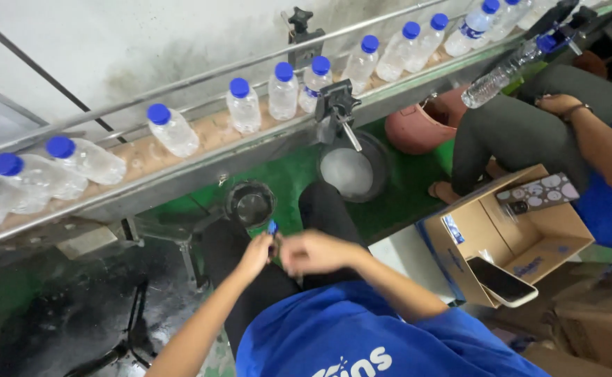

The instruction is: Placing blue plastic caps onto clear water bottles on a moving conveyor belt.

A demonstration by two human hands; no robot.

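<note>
Over my lap, my left hand (256,253) pinches a small blue cap (272,227), light, stiff, slippery plastic best nipped by its rim, while my right hand (314,251) curls shut beside it.

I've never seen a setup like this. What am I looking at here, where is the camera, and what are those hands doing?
There is one picture, taken by a camera worn on a person's head, looking down at their own lap and hands. The person sits in a blue shirt beside a long conveyor that carries clear plastic bottles with blue caps in a row.

The left hand and right hand meet over the knees around a small blue piece; it is too small to say what it is. Below them on the green floor stand a clear round container and a grey bucket.

On the right a second person sits, one hand on a knee. An open cardboard box has a phone resting on its flap.
</note>
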